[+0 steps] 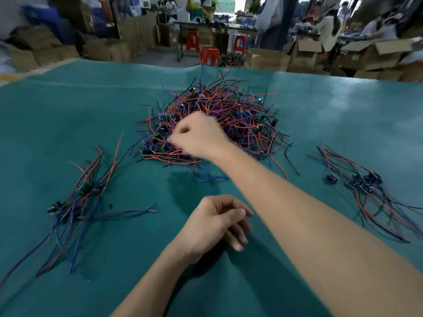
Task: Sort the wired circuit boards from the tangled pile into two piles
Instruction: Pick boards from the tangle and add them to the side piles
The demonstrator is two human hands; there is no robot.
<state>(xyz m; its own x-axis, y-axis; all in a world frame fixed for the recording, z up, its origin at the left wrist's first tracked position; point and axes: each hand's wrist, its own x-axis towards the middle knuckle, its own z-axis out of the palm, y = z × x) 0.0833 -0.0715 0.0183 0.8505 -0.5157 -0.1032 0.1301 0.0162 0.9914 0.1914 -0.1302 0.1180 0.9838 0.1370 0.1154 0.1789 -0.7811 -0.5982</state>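
Right hand [198,136]: motion-blurred over near edge of tangled pile [219,120]; fingertips smeared, grip on any wire or board not discernible. Part of pile hidden behind hand and forearm.
Left hand [215,223]: fingers loosely curled, inner palm hidden.
Left pile [77,202]: wire ends cut off at left frame edge; board details too small to read.
Right pile [366,186]: trailing wires cut off at right edge; components blurred.
Background: cardboard boxes [265,58], red stools [209,54], seated person [329,30], all out of focus.
Both forearms: cut off at bottom edge.
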